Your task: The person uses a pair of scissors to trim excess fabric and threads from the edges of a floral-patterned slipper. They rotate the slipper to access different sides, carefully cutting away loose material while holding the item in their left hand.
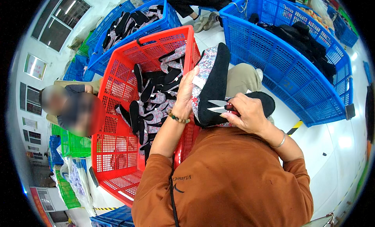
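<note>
Floral slipper (215,79) is gripped beside the red crate (117,147) by the curled left hand (186,90), fingers partly hidden; parted scissors (229,106), handles mostly covered, are clasped by the right hand (248,112); the crate is part-blocked by a forearm (168,135).

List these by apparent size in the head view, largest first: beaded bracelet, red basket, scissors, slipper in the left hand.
1. Red basket
2. Held slipper
3. Scissors, counting only the part showing; the fingers cover some of the handles
4. Beaded bracelet
</note>
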The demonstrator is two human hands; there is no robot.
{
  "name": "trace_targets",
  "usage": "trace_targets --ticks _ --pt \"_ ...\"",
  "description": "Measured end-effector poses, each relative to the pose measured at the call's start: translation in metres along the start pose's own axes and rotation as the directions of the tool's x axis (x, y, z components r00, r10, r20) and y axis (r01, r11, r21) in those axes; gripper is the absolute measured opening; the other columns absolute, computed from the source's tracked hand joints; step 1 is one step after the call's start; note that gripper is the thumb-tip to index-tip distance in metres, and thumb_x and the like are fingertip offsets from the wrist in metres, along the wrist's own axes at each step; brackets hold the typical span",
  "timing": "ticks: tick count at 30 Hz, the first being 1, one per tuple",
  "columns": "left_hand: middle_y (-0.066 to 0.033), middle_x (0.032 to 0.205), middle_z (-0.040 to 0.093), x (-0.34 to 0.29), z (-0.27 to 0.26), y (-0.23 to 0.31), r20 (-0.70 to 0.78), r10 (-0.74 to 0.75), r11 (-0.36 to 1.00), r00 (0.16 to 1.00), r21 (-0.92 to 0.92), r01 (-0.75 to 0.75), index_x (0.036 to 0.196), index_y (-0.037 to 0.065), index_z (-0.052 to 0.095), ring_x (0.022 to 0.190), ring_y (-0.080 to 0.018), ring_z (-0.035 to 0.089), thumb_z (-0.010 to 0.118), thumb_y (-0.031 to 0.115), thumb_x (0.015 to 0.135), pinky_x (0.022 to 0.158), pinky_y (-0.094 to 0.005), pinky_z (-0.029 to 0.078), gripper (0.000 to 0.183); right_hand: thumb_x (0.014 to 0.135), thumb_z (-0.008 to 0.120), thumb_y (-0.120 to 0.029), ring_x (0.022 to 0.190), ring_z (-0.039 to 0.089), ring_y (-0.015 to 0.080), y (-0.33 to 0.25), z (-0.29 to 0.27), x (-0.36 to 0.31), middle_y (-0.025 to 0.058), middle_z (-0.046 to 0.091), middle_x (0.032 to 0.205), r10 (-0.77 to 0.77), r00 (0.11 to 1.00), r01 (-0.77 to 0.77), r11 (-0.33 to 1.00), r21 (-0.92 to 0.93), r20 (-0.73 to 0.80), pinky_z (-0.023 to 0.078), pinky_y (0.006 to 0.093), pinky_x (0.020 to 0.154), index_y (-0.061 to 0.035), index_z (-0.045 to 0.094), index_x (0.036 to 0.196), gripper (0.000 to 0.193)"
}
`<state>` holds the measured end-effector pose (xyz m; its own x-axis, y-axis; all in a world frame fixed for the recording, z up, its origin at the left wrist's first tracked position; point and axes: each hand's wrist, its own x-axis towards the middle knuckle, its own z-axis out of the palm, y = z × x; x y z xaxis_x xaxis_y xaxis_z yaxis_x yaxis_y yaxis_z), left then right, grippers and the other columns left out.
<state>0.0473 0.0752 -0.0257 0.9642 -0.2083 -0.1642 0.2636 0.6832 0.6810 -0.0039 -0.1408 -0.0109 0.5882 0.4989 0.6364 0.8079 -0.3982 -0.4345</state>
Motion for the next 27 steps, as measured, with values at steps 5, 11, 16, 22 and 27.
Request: trace_targets --ticks 5,11,16,22,27 --pt "-0.0091 0.091 0.066 -0.009 0.017 0.002 -0.069 0.157 0.979 0.985 0.140 -0.146 0.098 0.000 0.060 0.075 -0.0146 0.064 0.053 0.021 0.092 0.068 -0.0273 0.053 0.023 0.074 0.070 -0.036 0.054 0.054 0.0229 -0.008 -0.015 0.013 0.0068 0.049 0.067 -0.033 0.999 0.029 0.991 -0.133 -0.026 0.042 0.0330 0.045 -0.0062 0.055 0.077 0.033" --pt "-0.0039 0.078 0.063 -0.008 0.024 -0.001 -0.032 0.303 0.930 0.952 0.229 -0.288 0.089 0.002 0.059 0.061 -0.0081 0.059 0.049 0.022 0.094 0.054 -0.0214 0.048 0.023 0.075 0.068 -0.038 0.054 0.055 0.0221 -0.024 -0.030 0.008 0.0066 0.048 0.065 -0.008 0.995 0.029 0.978 -0.206 0.104 0.041 0.0330 0.045 -0.0065 0.053 0.067 0.036" --pt "-0.0029 0.077 0.063 -0.003 0.025 -0.003 -0.028 0.309 0.923 0.951 0.251 -0.292 0.088 0.001 0.058 0.060 -0.0077 0.058 0.049 0.020 0.094 0.054 -0.0214 0.047 0.022 0.075 0.068 -0.037 0.054 0.055 0.0204 -0.023 -0.031 0.009 0.0061 0.048 0.064 -0.039 0.992 0.067 0.970 -0.233 0.121 0.041 0.0314 0.046 -0.0075 0.053 0.067 0.034" --pt "-0.0028 0.078 0.063 0.000 0.027 -0.012 -0.033 0.293 0.929 0.956 0.248 -0.276 0.088 0.002 0.059 0.061 -0.0074 0.059 0.050 0.021 0.094 0.055 -0.0218 0.048 0.021 0.074 0.069 -0.036 0.053 0.055 0.0182 -0.017 -0.018 0.011 0.0047 0.047 0.064 -0.116 0.990 0.133 0.954 -0.269 0.079 0.041 0.0306 0.045 -0.0094 0.052 0.066 0.032" --pt "-0.0032 0.079 0.064 -0.003 0.025 -0.012 0.011 0.291 0.926 0.957 0.247 -0.285 0.089 0.002 0.058 0.062 -0.0070 0.059 0.051 0.020 0.094 0.056 -0.0220 0.049 0.021 0.074 0.070 -0.035 0.052 0.054 0.0226 0.003 -0.018 0.016 0.0062 0.052 0.063 0.046 0.973 -0.108 0.957 -0.269 -0.227 0.041 0.0329 0.045 -0.0080 0.055 0.070 0.031"
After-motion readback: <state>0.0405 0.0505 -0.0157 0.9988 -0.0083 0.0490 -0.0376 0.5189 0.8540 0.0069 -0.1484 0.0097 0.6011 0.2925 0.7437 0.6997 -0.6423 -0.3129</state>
